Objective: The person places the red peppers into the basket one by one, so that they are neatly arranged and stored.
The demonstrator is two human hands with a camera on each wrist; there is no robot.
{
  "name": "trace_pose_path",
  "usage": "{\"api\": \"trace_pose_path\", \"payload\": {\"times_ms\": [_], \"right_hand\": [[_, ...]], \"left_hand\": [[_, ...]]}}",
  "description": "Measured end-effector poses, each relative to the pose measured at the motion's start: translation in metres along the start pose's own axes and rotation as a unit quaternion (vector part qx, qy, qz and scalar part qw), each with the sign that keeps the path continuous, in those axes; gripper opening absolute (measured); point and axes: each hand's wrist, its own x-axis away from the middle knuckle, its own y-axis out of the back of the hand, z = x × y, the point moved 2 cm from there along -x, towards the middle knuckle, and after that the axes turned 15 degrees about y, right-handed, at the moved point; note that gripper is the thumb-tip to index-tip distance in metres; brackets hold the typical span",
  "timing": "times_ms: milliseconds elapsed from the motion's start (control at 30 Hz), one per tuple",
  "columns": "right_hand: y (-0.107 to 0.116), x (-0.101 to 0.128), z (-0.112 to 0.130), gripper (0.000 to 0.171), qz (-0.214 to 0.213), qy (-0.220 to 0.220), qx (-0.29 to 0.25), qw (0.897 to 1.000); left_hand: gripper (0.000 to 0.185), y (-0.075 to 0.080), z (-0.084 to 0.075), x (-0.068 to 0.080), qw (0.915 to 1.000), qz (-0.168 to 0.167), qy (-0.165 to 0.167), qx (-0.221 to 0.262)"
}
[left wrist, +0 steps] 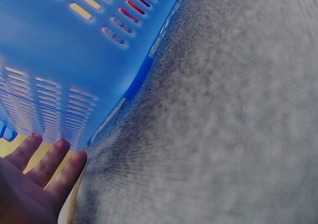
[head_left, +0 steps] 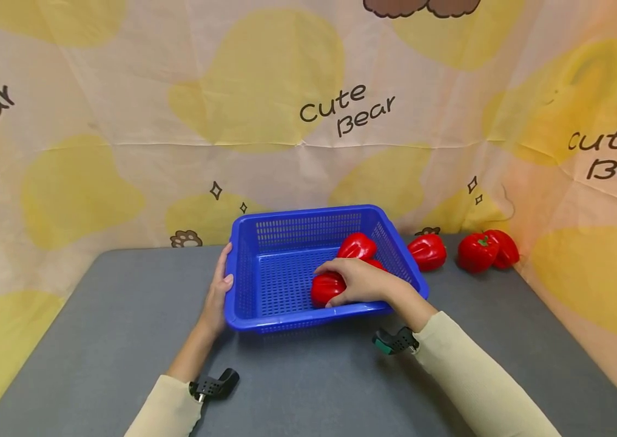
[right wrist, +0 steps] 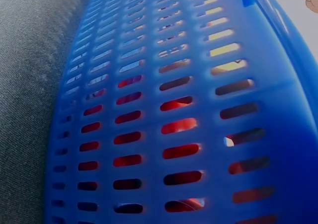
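A creased cloth backdrop [head_left: 122, 121] hangs behind the scene, pale pink with big yellow blotches, small sparkles, paw prints and the words "Cute Bear" repeated across it. It drapes down both sides of a grey felt-like table [head_left: 95, 328], whose fuzzy weave fills much of the left wrist view.

At the left, the left hand [head_left: 215, 297] lies flat against the outer left wall of a blue slotted basket [head_left: 286, 237] — fingers straight, thumb at the rim, gripping nothing. The basket sits on the table towards the backdrop.

Inside it, by the front wall, the right hand [head_left: 360, 282] reaches over the rim with fingers curled over a red pepper [head_left: 326, 288]. A second pepper [head_left: 357, 246] lies behind it in the right rear part; red shows through the slots in the right wrist view.

Right of the basket, on the table near the backdrop, lie one loose pepper [head_left: 428, 252] and — further right — a pair of peppers [head_left: 485, 250] touching each other.
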Motion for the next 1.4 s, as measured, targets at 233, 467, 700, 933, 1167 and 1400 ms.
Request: {"api": "trace_pose_path", "payload": {"times_ms": [233,467,700,933,1167,1400], "right_hand": [[0.003,0.003,0.0,0.054,-0.016,0.0,-0.007,1.0],[0.018,0.028,0.0,0.045,-0.097,0.009,-0.026,0.995],[0.045,0.063,0.004,0.04,-0.21,0.028,0.001,0.977],[0.072,0.101,0.0,0.035,-0.33,0.004,0.054,0.942],[0.095,0.13,-0.001,0.033,-0.454,0.011,0.029,0.89],[0.095,0.137,-0.02,0.032,-0.516,0.012,-0.028,0.856]], "left_hand": [[0.068,0.0,0.002,0.0,1.0,-0.002,-0.001,-0.004],[0.069,-0.001,0.003,-0.001,0.9999,-0.008,-0.002,-0.011],[0.069,-0.002,0.0,0.0,0.9998,0.007,-0.004,0.02],[0.069,-0.001,-0.001,0.002,0.9995,0.013,-0.005,0.029],[0.068,-0.001,-0.002,0.001,0.9988,0.022,0.001,0.044],[0.068,-0.001,-0.001,0.002,0.999,0.015,0.008,0.041]]}}
